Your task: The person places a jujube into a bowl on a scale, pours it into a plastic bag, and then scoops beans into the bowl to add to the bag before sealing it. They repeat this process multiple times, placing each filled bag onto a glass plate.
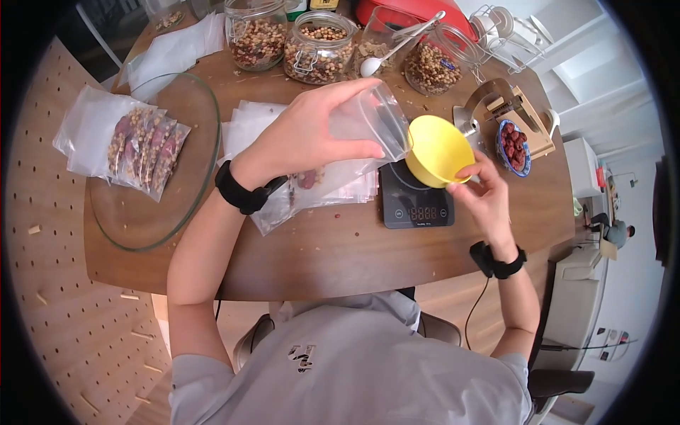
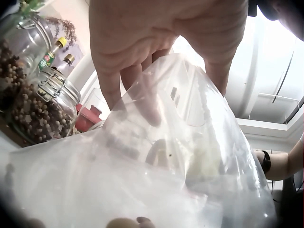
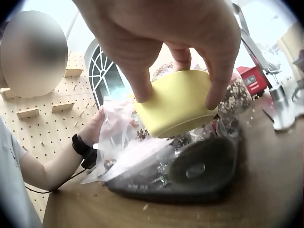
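Observation:
My left hand (image 1: 297, 138) holds a clear plastic bag (image 1: 361, 124) by its mouth, thumb and fingers spread apart across the opening. A few beans (image 2: 126, 223) show low in the bag in the left wrist view. My right hand (image 1: 487, 197) grips a yellow bowl (image 1: 453, 152) by its rim and side, tilted with its rim at the bag's mouth. Below the bowl lies a black kitchen scale (image 1: 416, 200) with a lit display. The right wrist view shows the yellow bowl (image 3: 175, 102) raised above the scale (image 3: 202, 166).
More plastic bags (image 1: 340, 188) lie under my left forearm. Filled bags (image 1: 145, 145) rest on a glass tray (image 1: 152, 237) at left. Glass jars (image 1: 319, 53) of beans line the back, with a white spoon (image 1: 370, 66). A patterned bowl of red dates (image 1: 513, 145) stands at right.

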Demonstrator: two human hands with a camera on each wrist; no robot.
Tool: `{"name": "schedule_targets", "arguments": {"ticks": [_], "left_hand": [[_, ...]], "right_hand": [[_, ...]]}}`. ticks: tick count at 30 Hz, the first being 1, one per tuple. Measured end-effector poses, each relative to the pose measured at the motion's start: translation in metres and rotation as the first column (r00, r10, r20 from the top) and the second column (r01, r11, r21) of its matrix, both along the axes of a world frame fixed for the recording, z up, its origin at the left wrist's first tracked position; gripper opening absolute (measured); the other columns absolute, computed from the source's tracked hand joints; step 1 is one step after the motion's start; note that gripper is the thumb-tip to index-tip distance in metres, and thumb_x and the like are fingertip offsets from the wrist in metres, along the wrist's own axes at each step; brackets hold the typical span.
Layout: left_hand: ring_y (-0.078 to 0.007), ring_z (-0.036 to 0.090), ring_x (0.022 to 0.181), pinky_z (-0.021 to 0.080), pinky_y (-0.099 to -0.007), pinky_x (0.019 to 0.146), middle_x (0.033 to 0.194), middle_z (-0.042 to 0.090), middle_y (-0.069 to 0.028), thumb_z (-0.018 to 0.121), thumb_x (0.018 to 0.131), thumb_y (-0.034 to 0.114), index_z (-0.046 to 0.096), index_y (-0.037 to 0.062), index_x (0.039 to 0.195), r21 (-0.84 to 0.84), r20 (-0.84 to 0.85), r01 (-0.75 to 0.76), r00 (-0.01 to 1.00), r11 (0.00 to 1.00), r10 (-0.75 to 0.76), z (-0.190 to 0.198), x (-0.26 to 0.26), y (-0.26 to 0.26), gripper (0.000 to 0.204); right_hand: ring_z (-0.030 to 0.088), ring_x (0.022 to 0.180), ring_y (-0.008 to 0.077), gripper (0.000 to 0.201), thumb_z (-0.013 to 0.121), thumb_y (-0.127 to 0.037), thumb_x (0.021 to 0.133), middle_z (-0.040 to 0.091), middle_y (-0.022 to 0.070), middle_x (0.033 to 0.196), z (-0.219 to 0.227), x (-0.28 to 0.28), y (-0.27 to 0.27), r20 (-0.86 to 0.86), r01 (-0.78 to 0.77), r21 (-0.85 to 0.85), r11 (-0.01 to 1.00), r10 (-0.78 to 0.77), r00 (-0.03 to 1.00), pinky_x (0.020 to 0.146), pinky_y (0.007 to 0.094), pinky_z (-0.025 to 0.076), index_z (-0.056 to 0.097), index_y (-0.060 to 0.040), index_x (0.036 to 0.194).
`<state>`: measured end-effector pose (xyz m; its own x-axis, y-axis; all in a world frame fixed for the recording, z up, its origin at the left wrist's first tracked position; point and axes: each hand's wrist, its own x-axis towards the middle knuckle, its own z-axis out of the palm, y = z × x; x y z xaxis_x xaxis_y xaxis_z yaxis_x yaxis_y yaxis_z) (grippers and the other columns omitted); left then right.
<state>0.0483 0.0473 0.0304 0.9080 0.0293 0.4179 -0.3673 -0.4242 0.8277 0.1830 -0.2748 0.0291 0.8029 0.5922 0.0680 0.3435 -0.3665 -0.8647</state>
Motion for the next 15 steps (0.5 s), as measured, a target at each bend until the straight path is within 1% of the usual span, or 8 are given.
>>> {"name": "schedule_targets", "arguments": {"ticks": [4, 5, 8, 9, 10, 12, 14, 15], "left_hand": [[-0.0171, 0.062, 0.116, 0.048, -0.0326, 0.102, 0.127, 0.068, -0.0079, 0.089, 0.078, 0.018, 0.049, 0.0034, 0.15, -0.008, -0.028, -0.004, 1.0, 1.0, 0.004, 0.002, -0.002, -0.001, 0.084], [-0.017, 0.062, 0.116, 0.048, -0.0323, 0.102, 0.127, 0.068, -0.008, 0.089, 0.078, 0.018, 0.049, 0.0032, 0.15, -0.021, -0.044, -0.002, 0.999, 1.0, 0.001, 0.003, -0.002, -0.002, 0.084], [-0.0163, 0.062, 0.115, 0.049, -0.0316, 0.1, 0.129, 0.068, -0.0084, 0.089, 0.078, 0.018, 0.048, 0.0028, 0.15, -0.01, -0.014, -0.002, 1.0, 1.0, 0.002, 0.002, -0.002, -0.002, 0.084], [-0.0163, 0.062, 0.115, 0.05, -0.0316, 0.1, 0.129, 0.068, -0.0084, 0.089, 0.078, 0.018, 0.048, 0.0028, 0.15, -0.029, -0.04, -0.001, 0.999, 1.0, -0.001, 0.003, -0.002, -0.002, 0.084], [-0.0162, 0.062, 0.115, 0.05, -0.0316, 0.099, 0.129, 0.068, -0.0084, 0.089, 0.078, 0.018, 0.048, 0.0028, 0.15, -0.048, -0.066, 0.003, 0.998, 0.999, -0.006, 0.005, -0.003, -0.002, 0.084], [-0.016, 0.062, 0.115, 0.05, -0.0317, 0.099, 0.13, 0.068, -0.0083, 0.089, 0.078, 0.018, 0.048, 0.0028, 0.151, -0.062, -0.094, 0.01, 0.995, 0.998, -0.016, 0.007, -0.004, -0.003, 0.085], [-0.0159, 0.062, 0.114, 0.051, -0.0321, 0.099, 0.13, 0.067, -0.008, 0.089, 0.078, 0.018, 0.048, 0.0029, 0.151, -0.053, -0.097, 0.014, 0.995, 0.998, -0.019, 0.009, -0.005, -0.004, 0.085], [-0.0166, 0.062, 0.114, 0.05, -0.0325, 0.099, 0.13, 0.067, -0.0083, 0.089, 0.078, 0.018, 0.048, 0.0029, 0.151, -0.086, -0.164, 0.017, 0.986, 0.996, -0.031, 0.015, -0.007, -0.006, 0.085]], "right_hand": [[0.052, 0.137, 0.0284, 0.026, 0.087, -0.008, 0.08, 0.043, 0.018, 0.155, -0.026, -0.01, -0.004, 0.002, -0.02, -0.001, 1.0, 0.02, 1.0, 0.11, 0.0428, 0.049, 0.069, -0.0032, 0.099], [0.049, 0.14, 0.0308, 0.039, 0.088, -0.012, 0.078, 0.042, 0.018, 0.156, -0.031, -0.009, -0.006, 0.026, -0.043, 0.011, 0.999, 0.042, 0.999, 0.113, 0.0455, 0.045, 0.068, -0.0044, 0.109], [0.048, 0.141, 0.0316, 0.056, 0.089, -0.019, 0.075, 0.044, 0.0178, 0.154, -0.001, -0.009, 0.006, 0.524, -0.014, -0.175, 0.984, 0.105, 0.845, 0.113, 0.0462, 0.042, 0.063, -0.0062, 0.122], [0.047, 0.139, 0.0314, 0.066, 0.089, -0.025, 0.073, 0.047, 0.0173, 0.151, 0.006, 0.002, 0.009, 0.492, -0.06, -0.094, 0.994, 0.099, 0.865, 0.11, 0.0466, 0.042, 0.059, -0.0078, 0.129], [0.058, 0.124, 0.0239, 0.061, 0.086, -0.024, 0.08, 0.059, 0.014, 0.136, 0.022, 0.011, 0.019, 0.524, -0.07, -0.105, 0.992, 0.115, 0.844, 0.097, 0.0379, 0.05, 0.058, -0.0072, 0.132], [0.066, 0.097, 0.0157, 0.055, 0.079, -0.024, 0.089, 0.068, 0.0088, 0.109, 0.045, 0.029, 0.051, 0.139, -0.078, 0.106, 0.991, 0.063, 0.988, 0.078, 0.0277, 0.053, 0.055, -0.0029, 0.135], [0.064, 0.073, 0.0096, 0.052, 0.073, -0.023, 0.096, 0.069, 0.0046, 0.089, 0.073, 0.046, 0.09, 0.043, -0.109, 0.126, 0.986, 0.104, 0.994, 0.061, 0.0208, 0.048, 0.052, 0.0031, 0.135], [0.062, 0.073, 0.008, 0.055, 0.071, -0.024, 0.097, 0.068, 0.0042, 0.091, 0.084, 0.058, 0.109, 0.006, -0.115, 0.065, 0.991, 0.114, 0.993, 0.06, 0.0209, 0.047, 0.049, 0.0032, 0.14]]}}
